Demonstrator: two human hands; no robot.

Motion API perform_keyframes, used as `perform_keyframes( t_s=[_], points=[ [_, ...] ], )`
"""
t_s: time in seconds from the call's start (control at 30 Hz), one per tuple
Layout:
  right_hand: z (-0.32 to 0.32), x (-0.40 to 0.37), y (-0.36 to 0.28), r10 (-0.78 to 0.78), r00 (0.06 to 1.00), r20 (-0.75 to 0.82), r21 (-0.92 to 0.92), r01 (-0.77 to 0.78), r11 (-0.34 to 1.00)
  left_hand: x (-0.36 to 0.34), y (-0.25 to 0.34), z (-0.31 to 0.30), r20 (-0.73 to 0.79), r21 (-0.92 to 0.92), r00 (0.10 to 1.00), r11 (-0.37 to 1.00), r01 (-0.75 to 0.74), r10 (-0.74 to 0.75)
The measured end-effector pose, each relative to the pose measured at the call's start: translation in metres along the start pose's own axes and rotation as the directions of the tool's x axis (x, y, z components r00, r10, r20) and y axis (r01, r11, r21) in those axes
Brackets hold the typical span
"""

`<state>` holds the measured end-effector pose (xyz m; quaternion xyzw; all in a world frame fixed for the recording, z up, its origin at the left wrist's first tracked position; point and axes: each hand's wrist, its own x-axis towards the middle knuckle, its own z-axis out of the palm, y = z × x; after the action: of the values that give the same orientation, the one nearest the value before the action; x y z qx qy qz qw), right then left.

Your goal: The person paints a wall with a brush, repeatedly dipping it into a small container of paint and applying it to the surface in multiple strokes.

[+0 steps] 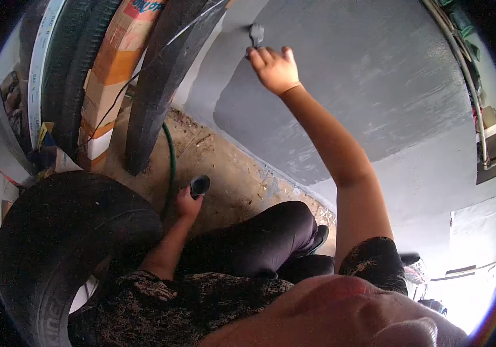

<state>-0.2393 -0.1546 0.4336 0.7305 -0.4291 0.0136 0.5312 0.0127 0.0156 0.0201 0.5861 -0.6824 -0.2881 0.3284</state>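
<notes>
My right hand [277,69] is stretched up to the wall and is closed around the handle of a paintbrush [256,34]. The grey-coated bristles touch the wall at the left border of a dark grey painted area [340,87]. Lower down, my left hand [187,203] grips a small dark cup [200,185], its round mouth facing up. What is inside the cup is too dark to make out. Paler wall [207,69] shows left of the painted patch and below it.
A large black tire [74,231] stands close by my left arm. Tall cardboard boxes [115,75] and more tires [167,87] lean at the left. A green hose [170,150] lies on the debris-strewn floor [219,156]. Pipes [473,87] run along the right.
</notes>
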Motion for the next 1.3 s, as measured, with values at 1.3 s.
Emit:
perform_keyframes(
  t_s=[1.3],
  points=[
    [0.097,-0.106,-0.155,-0.003,0.995,0.102,0.303,-0.028,0.952,-0.005,-0.015,0.011,0.182,0.068,0.96,0.976,0.206,-0.215]
  ],
)
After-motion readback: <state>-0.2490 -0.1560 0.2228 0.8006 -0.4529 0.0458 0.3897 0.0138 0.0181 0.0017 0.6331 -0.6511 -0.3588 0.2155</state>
